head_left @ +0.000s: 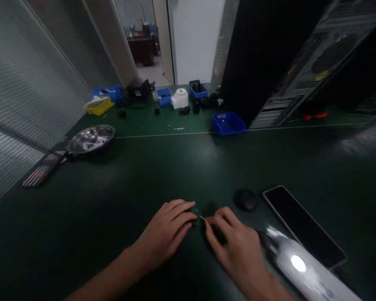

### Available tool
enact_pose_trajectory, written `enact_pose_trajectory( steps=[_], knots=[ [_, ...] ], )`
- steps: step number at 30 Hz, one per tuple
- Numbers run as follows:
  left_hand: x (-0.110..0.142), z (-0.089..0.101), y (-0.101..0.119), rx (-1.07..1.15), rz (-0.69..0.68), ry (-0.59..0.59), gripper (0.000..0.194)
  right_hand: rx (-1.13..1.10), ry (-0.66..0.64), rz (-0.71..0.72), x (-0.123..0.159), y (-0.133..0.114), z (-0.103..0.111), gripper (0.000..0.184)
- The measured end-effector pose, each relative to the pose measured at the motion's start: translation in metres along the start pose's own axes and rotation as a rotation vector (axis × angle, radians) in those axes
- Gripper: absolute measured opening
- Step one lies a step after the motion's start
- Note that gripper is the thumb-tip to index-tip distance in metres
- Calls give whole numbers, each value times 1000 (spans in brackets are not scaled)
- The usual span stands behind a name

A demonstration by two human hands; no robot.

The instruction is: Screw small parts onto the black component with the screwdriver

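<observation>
My left hand [172, 225] rests on the green tabletop with its fingers closed on a small green circuit board [195, 211], most of which they hide. A tiny dark part shows below its fingertips. Opposite it, my right hand [238, 240] pinches a thin pale stick-like piece [202, 218] between thumb and forefinger. That piece points left, its tip at or very near the board; whether they touch I cannot tell. To the right of this hand are a round black object [246, 200], a phone-like slab with a dark screen [303, 225] and a shiny silver-white device [313, 269].
A lidded metal pan [91, 139] and a slotted spatula [39, 173] lie at the left. Along the back stand a yellow tray [98, 106], blue bins [228, 123], a white housing [179, 99] and several small black parts. A dark computer-like tower [294, 71] rises at the back right.
</observation>
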State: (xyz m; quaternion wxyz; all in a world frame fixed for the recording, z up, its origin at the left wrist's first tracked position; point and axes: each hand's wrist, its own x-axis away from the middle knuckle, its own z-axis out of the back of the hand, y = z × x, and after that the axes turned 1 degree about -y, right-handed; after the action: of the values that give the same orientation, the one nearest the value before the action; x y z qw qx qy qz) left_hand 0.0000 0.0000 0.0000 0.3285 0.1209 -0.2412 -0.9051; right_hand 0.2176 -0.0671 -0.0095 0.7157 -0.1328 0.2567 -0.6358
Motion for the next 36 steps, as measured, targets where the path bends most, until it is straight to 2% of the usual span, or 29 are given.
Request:
enact_pose_trajectory(
  steps=[6, 14, 18, 23, 27, 31, 36],
  knots=[
    [-7, 5, 10, 16, -6, 16, 32, -31, -2, -35, 2, -2, 3, 17],
    [-15, 16, 16, 205, 71, -18, 27, -100, 15, -31, 3, -2, 5, 17],
    [-14, 21, 18, 300, 115, 13, 23, -130, 55, -28, 3, -1, 5, 16],
    [-10, 13, 28, 432, 217, 121, 16, -202, 104, -45, 1, 3, 3, 15],
    [-14, 2, 35, 382, 257, 183, 14, -247, 128, -36, -1, 7, 1, 17],
    [-19, 1, 38, 307, 284, 125, 15, -246, 119, -23, -3, 9, 0, 17],
    [-22, 12, 36, 336, 335, 46, 16, -256, 129, -7, -3, 9, 0, 15]
  ],
)
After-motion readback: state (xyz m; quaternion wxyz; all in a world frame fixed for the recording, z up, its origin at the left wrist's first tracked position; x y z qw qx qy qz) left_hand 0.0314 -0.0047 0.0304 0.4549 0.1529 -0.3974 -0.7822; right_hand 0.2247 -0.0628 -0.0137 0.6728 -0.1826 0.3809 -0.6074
